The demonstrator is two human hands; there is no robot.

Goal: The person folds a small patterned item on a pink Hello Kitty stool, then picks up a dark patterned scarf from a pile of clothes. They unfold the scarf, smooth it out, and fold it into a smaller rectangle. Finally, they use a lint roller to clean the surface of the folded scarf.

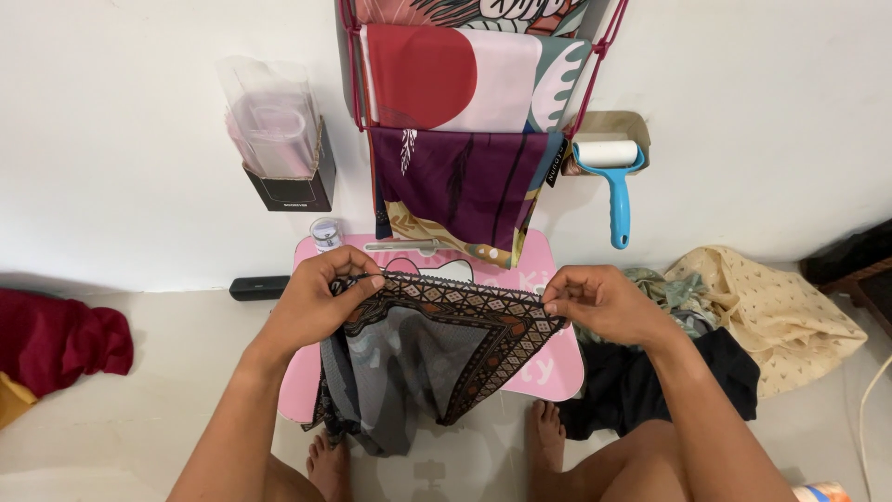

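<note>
left hand (321, 299) fingers pinched on patterned scarf (446, 344) edge | right hand (599, 302) fingers pinched on same edge

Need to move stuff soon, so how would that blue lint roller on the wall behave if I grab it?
The lint roller is probably light and stiff: its slim blue handle hangs straight. Its white cylindrical head would likely roll if laid on the pink table. The head's surface may be tacky, though that can't be seen.

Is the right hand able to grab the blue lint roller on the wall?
Probably not right away: the right hand is pinching the patterned scarf. Nothing blocks the way up to the lint roller otherwise.
</note>
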